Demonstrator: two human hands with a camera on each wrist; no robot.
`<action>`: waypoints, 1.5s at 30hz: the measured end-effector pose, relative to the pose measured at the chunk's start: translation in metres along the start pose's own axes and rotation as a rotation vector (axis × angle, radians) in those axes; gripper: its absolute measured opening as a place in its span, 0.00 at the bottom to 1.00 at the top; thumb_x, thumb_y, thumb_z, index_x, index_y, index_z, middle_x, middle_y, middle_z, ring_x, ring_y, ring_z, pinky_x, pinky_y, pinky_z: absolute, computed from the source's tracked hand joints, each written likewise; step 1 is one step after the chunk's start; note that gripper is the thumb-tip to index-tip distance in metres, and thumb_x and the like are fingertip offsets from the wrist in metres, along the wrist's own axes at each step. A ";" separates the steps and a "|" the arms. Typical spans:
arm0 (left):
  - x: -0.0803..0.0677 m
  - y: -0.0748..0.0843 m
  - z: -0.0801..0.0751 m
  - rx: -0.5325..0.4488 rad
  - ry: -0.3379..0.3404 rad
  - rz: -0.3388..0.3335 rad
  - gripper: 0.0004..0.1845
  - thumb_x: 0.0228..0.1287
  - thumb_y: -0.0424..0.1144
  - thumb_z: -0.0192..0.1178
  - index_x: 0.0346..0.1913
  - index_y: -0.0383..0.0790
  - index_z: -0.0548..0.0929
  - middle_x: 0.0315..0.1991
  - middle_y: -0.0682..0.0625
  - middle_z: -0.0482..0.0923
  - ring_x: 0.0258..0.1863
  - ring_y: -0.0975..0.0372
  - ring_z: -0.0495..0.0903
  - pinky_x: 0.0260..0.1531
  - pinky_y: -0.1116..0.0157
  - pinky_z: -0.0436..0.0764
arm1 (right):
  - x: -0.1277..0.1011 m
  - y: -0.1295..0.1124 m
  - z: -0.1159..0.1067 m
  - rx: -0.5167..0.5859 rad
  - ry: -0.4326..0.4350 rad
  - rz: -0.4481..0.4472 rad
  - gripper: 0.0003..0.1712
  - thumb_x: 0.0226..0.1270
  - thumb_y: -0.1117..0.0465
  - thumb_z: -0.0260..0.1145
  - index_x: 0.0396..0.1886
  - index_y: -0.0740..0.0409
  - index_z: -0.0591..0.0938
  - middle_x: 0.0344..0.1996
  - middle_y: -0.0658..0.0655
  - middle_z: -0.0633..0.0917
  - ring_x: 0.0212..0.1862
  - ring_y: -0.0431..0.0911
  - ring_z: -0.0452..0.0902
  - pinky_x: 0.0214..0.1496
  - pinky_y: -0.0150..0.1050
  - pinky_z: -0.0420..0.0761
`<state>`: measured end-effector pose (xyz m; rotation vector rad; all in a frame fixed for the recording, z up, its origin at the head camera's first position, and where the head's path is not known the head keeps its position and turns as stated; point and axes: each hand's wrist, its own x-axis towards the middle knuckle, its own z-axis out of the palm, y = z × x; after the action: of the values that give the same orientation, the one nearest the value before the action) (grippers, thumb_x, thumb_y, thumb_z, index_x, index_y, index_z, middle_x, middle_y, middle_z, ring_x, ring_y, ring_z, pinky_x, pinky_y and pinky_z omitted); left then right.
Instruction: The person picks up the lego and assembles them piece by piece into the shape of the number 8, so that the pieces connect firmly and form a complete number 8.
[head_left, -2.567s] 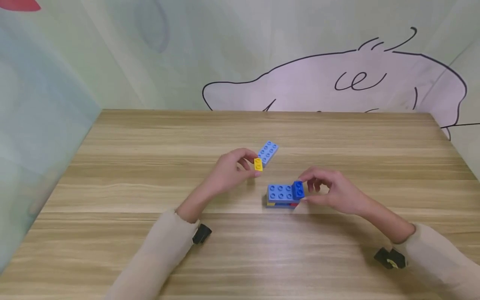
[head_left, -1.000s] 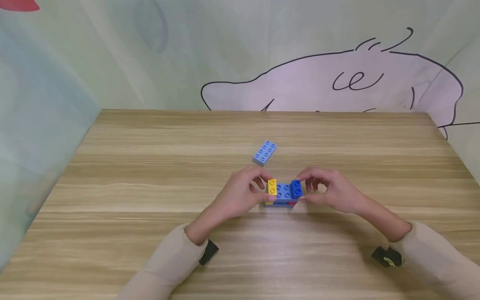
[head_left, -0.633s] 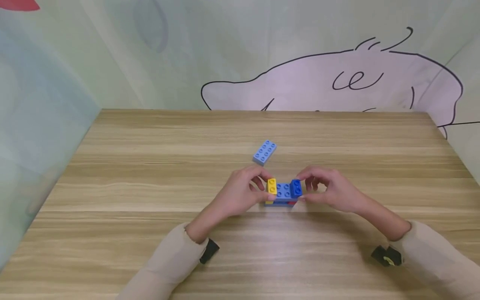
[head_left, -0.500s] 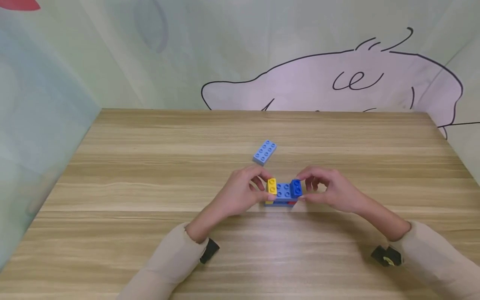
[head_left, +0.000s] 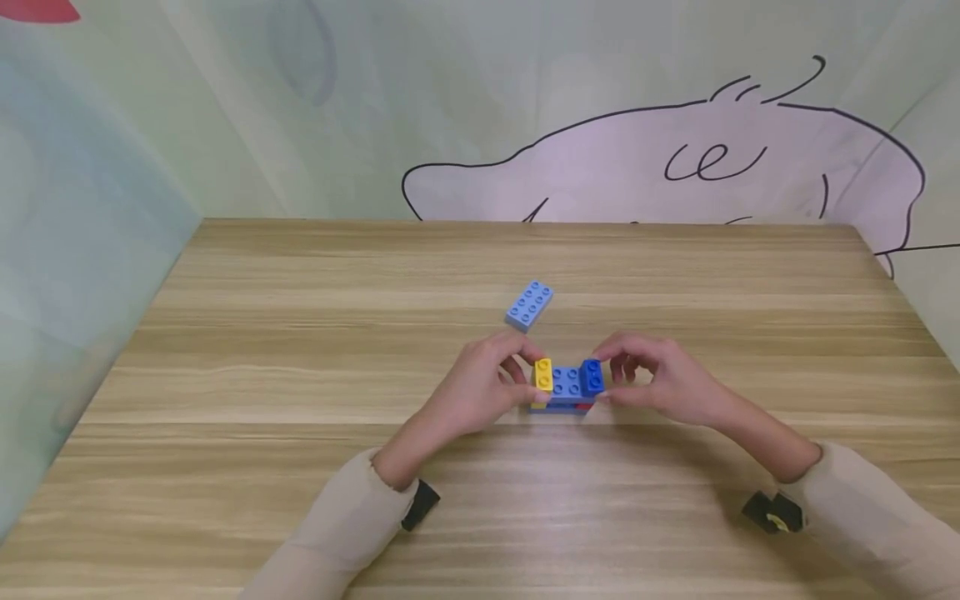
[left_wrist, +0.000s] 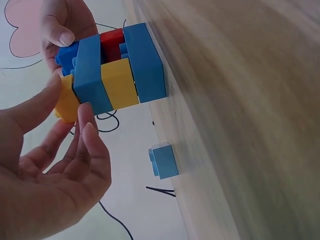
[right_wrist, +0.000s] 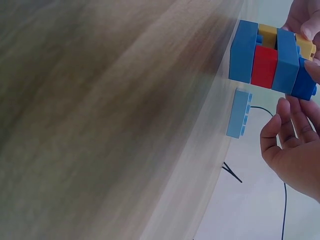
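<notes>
A small stack of building bricks stands on the wooden table, with a light blue brick as its upper long layer. On its left end sits a yellow brick, pinched between thumb and fingers of my left hand. My right hand pinches a dark blue brick on the right end. Two studs wide, a bare strip of the light blue layer shows between them. Lower down, another yellow brick and a red brick separate the upper layer from a blue bottom brick.
Behind the stack a loose light blue brick lies slantwise on the table. A wall with a line drawing rises beyond the table's back edge. Dark straps hang near both cuffs.
Since the earliest frame my left hand has carried the yellow brick right and down onto the stack's left end. My right hand has stayed at the dark blue brick. Little differs over the last second.
</notes>
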<state>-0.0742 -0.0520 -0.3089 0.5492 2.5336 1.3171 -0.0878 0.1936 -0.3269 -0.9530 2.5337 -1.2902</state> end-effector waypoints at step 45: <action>-0.001 -0.001 0.001 -0.003 0.007 -0.070 0.18 0.46 0.36 0.71 0.43 0.41 0.80 0.40 0.53 0.76 0.31 0.63 0.75 0.27 0.69 0.75 | 0.027 0.018 -0.025 0.207 -0.323 0.052 0.15 0.62 0.70 0.59 0.49 0.66 0.76 0.45 0.59 0.79 0.42 0.48 0.75 0.45 0.39 0.77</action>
<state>-0.0736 -0.0522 -0.3096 0.4508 2.5317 1.3011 -0.1276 0.2018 -0.3215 -0.9552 2.1243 -1.2398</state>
